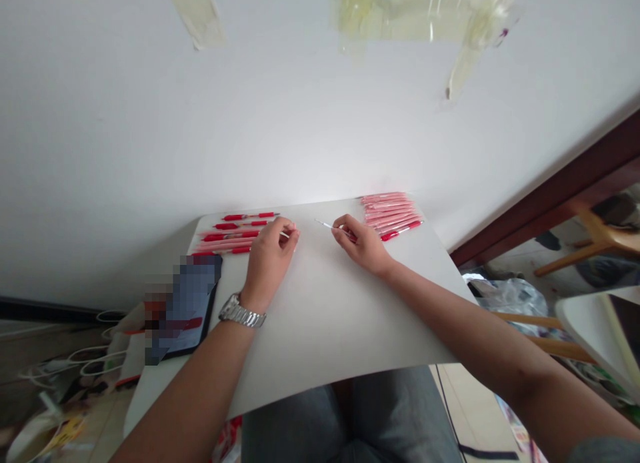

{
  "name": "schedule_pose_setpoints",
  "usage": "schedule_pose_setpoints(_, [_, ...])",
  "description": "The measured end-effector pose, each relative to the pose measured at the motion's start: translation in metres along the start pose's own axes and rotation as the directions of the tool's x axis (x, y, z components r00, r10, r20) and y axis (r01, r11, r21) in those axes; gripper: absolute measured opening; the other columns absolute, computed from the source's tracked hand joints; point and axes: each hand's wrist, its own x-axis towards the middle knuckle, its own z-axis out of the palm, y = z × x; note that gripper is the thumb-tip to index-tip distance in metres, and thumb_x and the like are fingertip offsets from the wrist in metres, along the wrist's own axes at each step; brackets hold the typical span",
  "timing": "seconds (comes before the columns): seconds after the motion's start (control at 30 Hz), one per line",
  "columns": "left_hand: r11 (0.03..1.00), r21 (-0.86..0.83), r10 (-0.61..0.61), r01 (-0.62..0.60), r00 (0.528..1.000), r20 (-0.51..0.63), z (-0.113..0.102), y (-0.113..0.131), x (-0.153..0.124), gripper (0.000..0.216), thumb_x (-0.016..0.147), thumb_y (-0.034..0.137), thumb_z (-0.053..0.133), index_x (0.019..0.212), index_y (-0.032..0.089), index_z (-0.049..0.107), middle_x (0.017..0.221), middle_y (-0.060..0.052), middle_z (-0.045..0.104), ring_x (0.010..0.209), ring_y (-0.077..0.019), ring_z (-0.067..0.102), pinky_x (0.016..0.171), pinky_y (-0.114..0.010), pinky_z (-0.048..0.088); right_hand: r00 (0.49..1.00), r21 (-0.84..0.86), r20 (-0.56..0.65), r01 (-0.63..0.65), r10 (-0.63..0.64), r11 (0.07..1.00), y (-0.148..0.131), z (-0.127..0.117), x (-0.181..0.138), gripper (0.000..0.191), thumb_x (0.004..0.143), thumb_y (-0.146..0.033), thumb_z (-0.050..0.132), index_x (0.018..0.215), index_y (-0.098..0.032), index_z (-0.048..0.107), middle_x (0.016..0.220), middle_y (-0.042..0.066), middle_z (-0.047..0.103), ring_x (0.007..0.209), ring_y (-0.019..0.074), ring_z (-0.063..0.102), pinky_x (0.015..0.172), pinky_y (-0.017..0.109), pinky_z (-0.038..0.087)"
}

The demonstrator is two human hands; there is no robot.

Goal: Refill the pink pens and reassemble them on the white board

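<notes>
My left hand (270, 253), with a metal watch on its wrist, is closed in a pinch on a small pen part beside a row of red pens (235, 235) at the far left of the white table (325, 309). My right hand (361, 243) pinches a thin pen refill (327, 225) whose tip points left toward the other hand. A stack of pink pen barrels (390, 213) lies just right of that hand at the table's far right.
A dark tablet (187, 309) lies on the table's left edge. The wall stands right behind the table. Cables and bags lie on the floor at left; wooden chair legs and a plastic bag are at right.
</notes>
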Motion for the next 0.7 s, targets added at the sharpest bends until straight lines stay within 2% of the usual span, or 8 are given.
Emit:
schedule_pose_setpoints(0.13, [0.997, 0.072, 0.037, -0.038, 0.999, 0.016, 0.004, -0.009, 0.001, 0.006, 0.099, 0.03, 0.064, 0.097, 0.024, 0.064, 0.095, -0.004, 0.072, 0.077, -0.0198, 0.066, 0.074, -0.033, 0.051, 1.0, 0.001, 0.0, -0.009, 0.009, 1.0, -0.001, 0.0, 0.0, 0.028, 0.104, -0.05, 0.052, 0.107, -0.024, 0.062, 0.079, -0.002, 0.065, 0.065, 0.0132, 0.05, 0.065, 0.025, 0.036])
schedule_pose_setpoints(0.33, [0.988, 0.141, 0.058, -0.056, 0.998, -0.007, 0.009, -0.011, 0.002, 0.007, 0.096, 0.026, 0.067, 0.09, 0.024, 0.063, 0.087, -0.003, 0.068, 0.069, -0.0197, 0.059, 0.069, -0.034, 0.044, 1.0, 0.002, 0.018, -0.014, 0.014, 1.0, 0.0, 0.001, 0.0, 0.03, 0.104, -0.051, 0.052, 0.108, -0.024, 0.062, 0.079, -0.002, 0.065, 0.065, 0.0136, 0.05, 0.065, 0.026, 0.036])
schedule_pose_setpoints(0.7, [0.977, 0.207, 0.049, -0.048, 0.999, 0.004, 0.009, -0.018, 0.003, 0.009, 0.095, 0.023, 0.067, 0.089, 0.023, 0.059, 0.091, -0.004, 0.062, 0.078, -0.0219, 0.059, 0.073, -0.035, 0.044, 1.0, 0.012, 0.011, -0.003, 0.003, 1.0, 0.001, 0.002, 0.0, 0.03, 0.104, -0.051, 0.053, 0.108, -0.023, 0.063, 0.078, -0.003, 0.064, 0.064, 0.0128, 0.048, 0.065, 0.025, 0.035])
